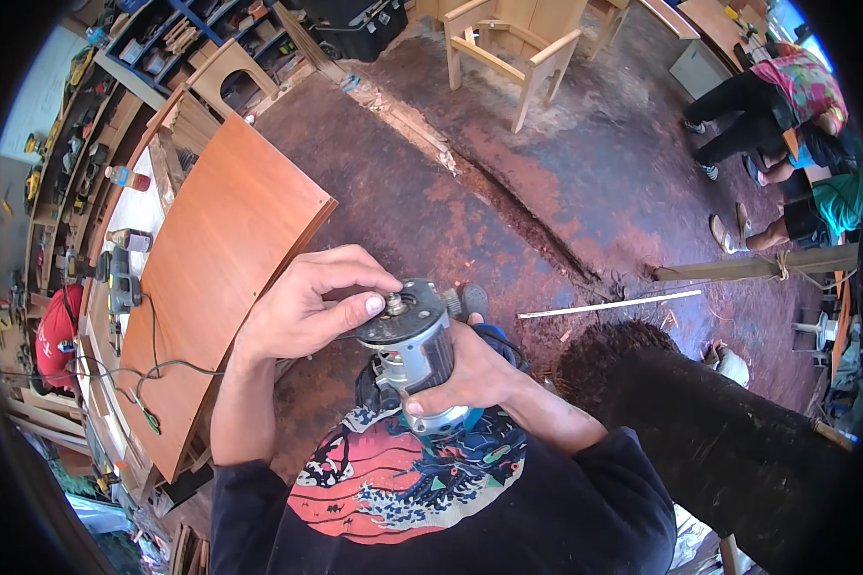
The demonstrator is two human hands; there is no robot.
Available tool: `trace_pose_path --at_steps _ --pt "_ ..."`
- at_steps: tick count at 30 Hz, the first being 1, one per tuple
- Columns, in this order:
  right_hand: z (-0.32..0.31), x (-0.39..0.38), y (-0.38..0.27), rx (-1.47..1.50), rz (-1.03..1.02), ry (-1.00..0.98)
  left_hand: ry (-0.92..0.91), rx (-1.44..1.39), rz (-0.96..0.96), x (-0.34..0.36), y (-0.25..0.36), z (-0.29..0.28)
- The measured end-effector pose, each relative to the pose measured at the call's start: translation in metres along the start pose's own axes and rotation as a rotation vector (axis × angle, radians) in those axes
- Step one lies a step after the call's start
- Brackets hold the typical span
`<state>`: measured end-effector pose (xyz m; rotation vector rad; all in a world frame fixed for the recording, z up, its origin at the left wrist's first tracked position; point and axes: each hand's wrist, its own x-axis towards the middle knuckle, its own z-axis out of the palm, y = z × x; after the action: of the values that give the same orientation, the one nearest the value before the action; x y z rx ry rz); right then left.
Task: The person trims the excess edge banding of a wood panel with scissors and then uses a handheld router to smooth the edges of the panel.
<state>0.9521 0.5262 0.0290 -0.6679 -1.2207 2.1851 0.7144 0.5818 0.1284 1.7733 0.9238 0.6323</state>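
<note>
A small handheld router (422, 359), silver and black, is turned with its round black base plate upward in front of my chest. My right hand (475, 369) wraps round its body from the right, thumb across the front. Over the base plate, the thumb and fingertips of my left hand (302, 302) are closed around the brass-coloured collet nut (394, 303) in the central opening. The fingertips partly cover the nut, and whether a bit sits in it I cannot tell.
To my left lies a large reddish-brown wooden panel (230, 259), with a black cable (177, 363) over it. A wooden chair frame (513, 62) stands ahead. A pale strip (609, 304) lies on the floor. A thick dark post (719, 422) is close on my right; people (786, 101) bend beyond.
</note>
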Motion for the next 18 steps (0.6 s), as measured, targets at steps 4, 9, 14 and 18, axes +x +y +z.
trace_pose_path --at_steps 4,9,14,18 --pt "0.007 -0.001 -0.011 -0.071 0.011 0.002 -0.105 0.068 -0.008 0.004 0.007 -0.011" --pt "0.01 0.002 -0.01 -0.119 0.027 0.008 -0.196 0.184 -0.049 0.008 0.018 -0.024" --pt "-0.007 -0.003 0.011 0.001 0.094 0.113 0.314 0.124 -0.127 -0.026 -0.01 -0.043" --pt "-0.015 -0.011 0.028 0.17 0.096 0.227 0.717 0.352 -0.33 -0.065 -0.087 -0.036"
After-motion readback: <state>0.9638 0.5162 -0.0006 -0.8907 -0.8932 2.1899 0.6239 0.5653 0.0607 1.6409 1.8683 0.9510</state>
